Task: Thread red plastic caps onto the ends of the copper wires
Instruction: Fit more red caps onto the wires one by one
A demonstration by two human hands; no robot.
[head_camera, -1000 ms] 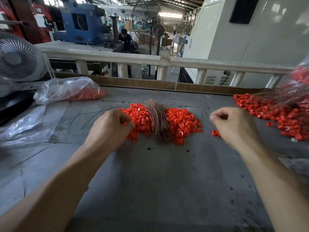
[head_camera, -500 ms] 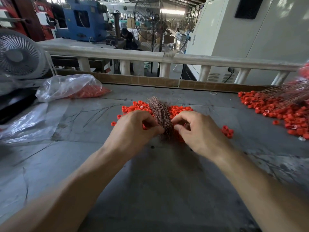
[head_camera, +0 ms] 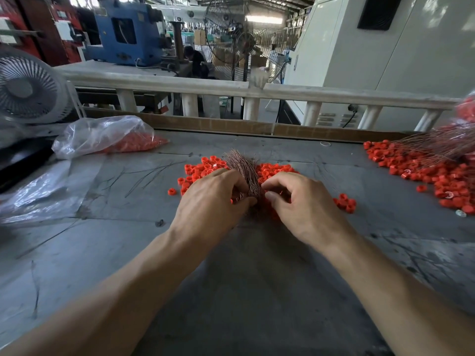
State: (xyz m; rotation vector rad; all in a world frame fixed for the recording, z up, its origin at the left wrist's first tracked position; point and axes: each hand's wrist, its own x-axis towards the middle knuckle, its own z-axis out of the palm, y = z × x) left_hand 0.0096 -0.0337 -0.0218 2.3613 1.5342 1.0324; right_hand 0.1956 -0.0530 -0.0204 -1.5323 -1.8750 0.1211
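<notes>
A bundle of thin copper wires [head_camera: 243, 167] lies in the middle of the grey table, on a heap of red plastic caps [head_camera: 276, 169] that spreads to both sides of it. My left hand [head_camera: 213, 201] is at the bundle's near left side with its fingers curled. Its thumb and fingertips close on what looks like a red cap. My right hand [head_camera: 303, 205] is at the near right side. Its index finger and thumb pinch at the wire ends. The bundle's near end is hidden between my two hands.
At the right edge lies a second heap of caps [head_camera: 437, 176] with capped wires [head_camera: 437, 145] across it. A clear bag of caps [head_camera: 115, 140] sits at the back left, beside a desk fan [head_camera: 28, 88]. Loose wires [head_camera: 144, 173] lie left of the heap. A cardboard strip [head_camera: 231, 124] lines the table's far edge.
My right hand came in from the right to the wire bundle. My left hand moved from the left caps to the bundle's near end. In the last half second both hands hardly moved.
</notes>
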